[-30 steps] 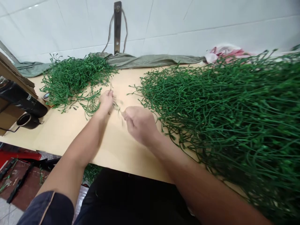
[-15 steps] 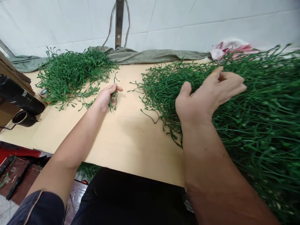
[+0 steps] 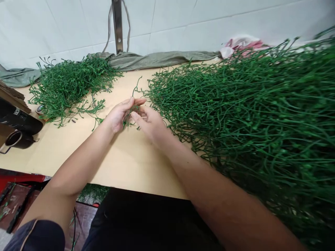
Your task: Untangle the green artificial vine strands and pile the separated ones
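Observation:
My left hand (image 3: 121, 113) is closed around a few thin green stems (image 3: 127, 120), one of which sticks up past the thumb. Right beside it, my right hand (image 3: 149, 122) has its thumb and fingers bent around stem tips near the left palm; how firmly it grips them is hard to see. A large heap of long green stems (image 3: 248, 104) covers the right side of the table. At the back left lies a smaller pile of short green stems (image 3: 73, 80), with loose bits in front of it.
The pale table (image 3: 112, 160) ends in front of my dark clothing. A black bottle (image 3: 19, 116) and a dark mug (image 3: 19, 139) stand at the left. Green cloth (image 3: 157, 59) and a pink-white cloth (image 3: 240, 45) lie along the wall, near a metal post (image 3: 117, 28).
My right hand has moved left from above the large heap to meet my left hand. The left hand still holds stems. The view has shifted slightly to the right.

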Action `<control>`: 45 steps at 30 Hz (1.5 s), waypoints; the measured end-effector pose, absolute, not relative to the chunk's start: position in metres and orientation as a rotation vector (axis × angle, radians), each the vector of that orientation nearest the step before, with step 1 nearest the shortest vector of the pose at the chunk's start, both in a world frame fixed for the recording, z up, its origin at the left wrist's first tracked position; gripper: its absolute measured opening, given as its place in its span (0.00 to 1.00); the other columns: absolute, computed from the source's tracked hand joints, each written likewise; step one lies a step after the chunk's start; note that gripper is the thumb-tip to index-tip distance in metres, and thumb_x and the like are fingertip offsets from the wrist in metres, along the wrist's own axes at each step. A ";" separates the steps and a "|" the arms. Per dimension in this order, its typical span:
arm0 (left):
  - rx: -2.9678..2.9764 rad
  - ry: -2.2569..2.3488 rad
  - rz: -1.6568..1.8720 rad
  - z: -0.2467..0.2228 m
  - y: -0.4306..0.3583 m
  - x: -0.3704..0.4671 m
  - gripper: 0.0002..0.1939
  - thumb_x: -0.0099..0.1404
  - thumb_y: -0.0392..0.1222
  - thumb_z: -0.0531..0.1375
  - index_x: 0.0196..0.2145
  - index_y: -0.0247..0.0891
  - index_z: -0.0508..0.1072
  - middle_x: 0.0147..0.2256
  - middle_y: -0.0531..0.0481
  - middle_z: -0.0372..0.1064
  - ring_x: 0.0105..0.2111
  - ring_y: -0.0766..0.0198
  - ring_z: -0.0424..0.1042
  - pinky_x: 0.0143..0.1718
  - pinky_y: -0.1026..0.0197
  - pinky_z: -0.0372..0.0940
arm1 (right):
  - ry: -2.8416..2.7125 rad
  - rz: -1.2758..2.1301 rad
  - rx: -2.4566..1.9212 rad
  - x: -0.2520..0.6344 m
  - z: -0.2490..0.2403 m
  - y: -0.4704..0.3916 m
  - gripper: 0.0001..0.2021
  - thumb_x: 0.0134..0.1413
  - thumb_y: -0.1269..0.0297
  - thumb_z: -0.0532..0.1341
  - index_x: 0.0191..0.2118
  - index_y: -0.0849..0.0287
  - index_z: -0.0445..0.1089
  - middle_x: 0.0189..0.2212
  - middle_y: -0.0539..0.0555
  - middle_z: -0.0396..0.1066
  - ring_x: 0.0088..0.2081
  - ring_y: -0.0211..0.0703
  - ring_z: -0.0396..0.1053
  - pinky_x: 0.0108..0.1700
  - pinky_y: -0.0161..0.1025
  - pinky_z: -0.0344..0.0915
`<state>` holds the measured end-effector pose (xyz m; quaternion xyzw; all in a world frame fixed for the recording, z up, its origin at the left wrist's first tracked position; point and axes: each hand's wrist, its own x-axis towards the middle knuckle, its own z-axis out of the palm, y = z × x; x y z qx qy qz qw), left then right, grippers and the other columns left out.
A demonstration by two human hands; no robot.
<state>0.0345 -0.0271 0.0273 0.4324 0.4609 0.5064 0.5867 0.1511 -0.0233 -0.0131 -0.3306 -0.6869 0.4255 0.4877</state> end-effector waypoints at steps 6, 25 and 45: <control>1.020 1.069 1.114 0.026 -0.027 0.041 0.14 0.64 0.47 0.54 0.30 0.32 0.70 0.25 0.51 0.69 0.21 0.73 0.67 0.23 0.69 0.62 | -1.490 1.301 -0.755 0.150 -0.011 -0.024 0.12 0.48 0.54 0.58 0.33 0.58 0.62 0.24 0.48 0.64 0.25 0.34 0.63 0.29 0.36 0.64; 0.544 1.148 1.478 0.019 -0.006 0.021 0.16 0.67 0.39 0.48 0.21 0.37 0.53 0.13 0.60 0.47 0.11 0.77 0.48 0.13 0.72 0.44 | -2.145 0.530 -0.792 0.149 0.019 -0.073 0.10 0.54 0.63 0.45 0.23 0.55 0.52 0.19 0.50 0.58 0.23 0.38 0.55 0.29 0.36 0.50; 1.026 1.030 1.043 0.034 -0.026 0.013 0.20 0.53 0.55 0.63 0.26 0.34 0.64 0.20 0.57 0.57 0.17 0.78 0.55 0.15 0.72 0.44 | -1.778 0.821 -1.029 0.158 -0.004 -0.027 0.12 0.56 0.62 0.49 0.28 0.60 0.65 0.24 0.52 0.63 0.27 0.37 0.58 0.32 0.36 0.54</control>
